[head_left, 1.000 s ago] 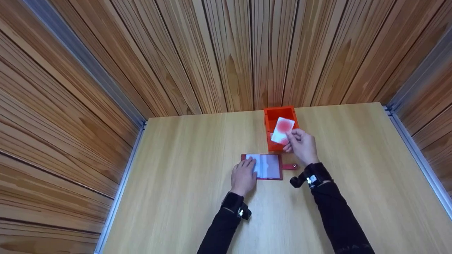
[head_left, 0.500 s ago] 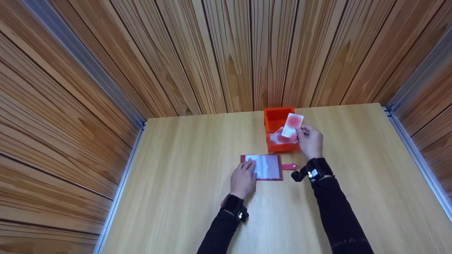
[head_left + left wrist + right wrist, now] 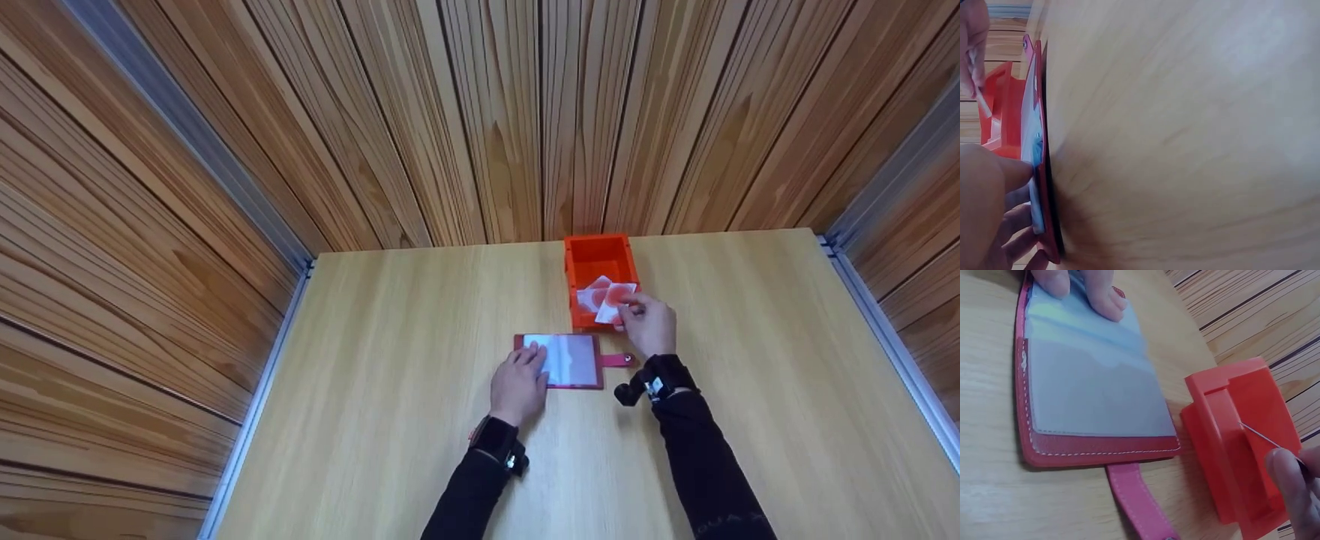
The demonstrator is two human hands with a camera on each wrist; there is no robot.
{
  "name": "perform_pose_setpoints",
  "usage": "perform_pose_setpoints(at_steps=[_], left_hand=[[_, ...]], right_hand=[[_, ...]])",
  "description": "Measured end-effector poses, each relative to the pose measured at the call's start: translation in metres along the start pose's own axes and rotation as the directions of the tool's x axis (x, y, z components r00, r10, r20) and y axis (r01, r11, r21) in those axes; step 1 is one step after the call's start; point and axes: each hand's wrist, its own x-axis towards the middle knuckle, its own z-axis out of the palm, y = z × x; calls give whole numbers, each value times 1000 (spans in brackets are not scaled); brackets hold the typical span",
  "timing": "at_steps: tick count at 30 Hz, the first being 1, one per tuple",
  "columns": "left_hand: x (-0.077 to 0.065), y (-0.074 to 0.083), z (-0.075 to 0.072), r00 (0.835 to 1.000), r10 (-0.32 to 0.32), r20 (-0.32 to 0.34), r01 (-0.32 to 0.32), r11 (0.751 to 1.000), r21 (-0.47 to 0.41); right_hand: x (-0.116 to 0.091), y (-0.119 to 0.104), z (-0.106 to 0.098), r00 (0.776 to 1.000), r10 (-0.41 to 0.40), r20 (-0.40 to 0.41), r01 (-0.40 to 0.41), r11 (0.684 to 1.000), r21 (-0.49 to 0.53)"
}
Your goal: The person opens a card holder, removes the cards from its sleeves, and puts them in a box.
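A card holder (image 3: 576, 367) with a red cover and clear plastic sleeves lies spread open on the table. My left hand (image 3: 519, 384) rests on its left part, thumb and fingertips against the sleeve. Behind it stands an orange bin (image 3: 568, 270) with a few white-and-red cards (image 3: 589, 298) inside. Over the bin's near end, my right hand (image 3: 651, 328) pinches a white card with red round prints (image 3: 610, 311) between thumb and fingers. In the right wrist view this card (image 3: 1264, 435) shows only as a thin edge.
The holder's pink snap strap (image 3: 616, 361) sticks out to the right on the light wood table (image 3: 360, 390). Wood-panelled walls (image 3: 465, 135) rise behind and at both sides, with metal rails (image 3: 259, 375) along the table's sides.
My right hand, with the card, first moved up and right, then came back down and left, lower over the bin's near end. The left hand has stayed on the holder.
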Motion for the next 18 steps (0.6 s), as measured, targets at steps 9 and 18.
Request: perform_pose_setpoints(at_steps=[9,18], left_hand=[[0,-1,1,999,-31,39,32,999,-24],[-1,0,1,998,-42,57,44,998,-38]], right_hand=[[2,7,6,989,88,115,-80,994,-73],[3,8,14,968,74,239,20,929,-369]])
